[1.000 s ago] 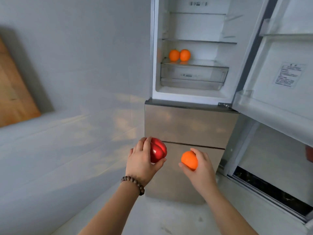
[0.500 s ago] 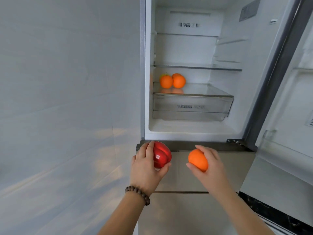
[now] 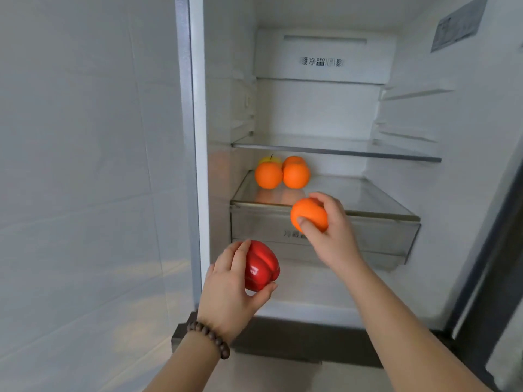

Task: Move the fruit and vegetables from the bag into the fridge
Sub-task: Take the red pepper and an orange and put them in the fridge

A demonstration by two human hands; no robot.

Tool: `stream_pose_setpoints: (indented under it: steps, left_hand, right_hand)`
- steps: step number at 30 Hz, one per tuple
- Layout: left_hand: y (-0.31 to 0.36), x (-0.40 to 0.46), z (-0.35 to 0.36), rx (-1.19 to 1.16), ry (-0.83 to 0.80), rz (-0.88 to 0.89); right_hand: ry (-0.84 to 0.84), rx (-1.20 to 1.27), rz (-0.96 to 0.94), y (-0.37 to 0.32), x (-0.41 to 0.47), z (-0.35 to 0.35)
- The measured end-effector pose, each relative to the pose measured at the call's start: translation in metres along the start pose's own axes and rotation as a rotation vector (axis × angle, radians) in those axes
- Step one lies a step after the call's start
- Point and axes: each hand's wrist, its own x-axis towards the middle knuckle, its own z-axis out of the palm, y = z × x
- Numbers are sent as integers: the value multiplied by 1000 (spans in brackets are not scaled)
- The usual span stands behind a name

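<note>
My left hand (image 3: 229, 284) holds a shiny red bell pepper (image 3: 261, 265) in front of the open fridge's lower left. My right hand (image 3: 329, 230) grips an orange (image 3: 308, 215) just before the front edge of the glass shelf (image 3: 368, 199) over the clear drawer (image 3: 382, 239). On that shelf at the back left sit three oranges (image 3: 268, 175) in a cluster, with a yellow fruit (image 3: 268, 159) half hidden behind them. The bag is out of view.
The fridge interior is white, with another glass shelf (image 3: 339, 151) above the fruit. A grey-white tiled wall (image 3: 85, 165) stands close on the left. The open fridge door's dark edge (image 3: 486, 250) runs down the right. A closed lower compartment (image 3: 283, 340) lies below the opening.
Both hands have risen and moved forward towards the fridge; the orange now reaches shelf height and the pepper is at the opening. The view has closed in on the fridge.
</note>
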Motion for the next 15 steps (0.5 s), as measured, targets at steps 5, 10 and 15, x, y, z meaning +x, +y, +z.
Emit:
stream_pose_setpoints:
  steps: [5, 10, 15]
  left_hand:
    - [7, 39, 21, 28, 84, 30]
    - [5, 61, 26, 42, 138, 53]
    - [-1, 68, 26, 39, 138, 64]
  right_hand:
    - [-126, -97, -17, 33, 88, 23]
    - [-403, -246, -4, 63, 134, 50]
    - [-437, -274, -4, 70, 149, 64]
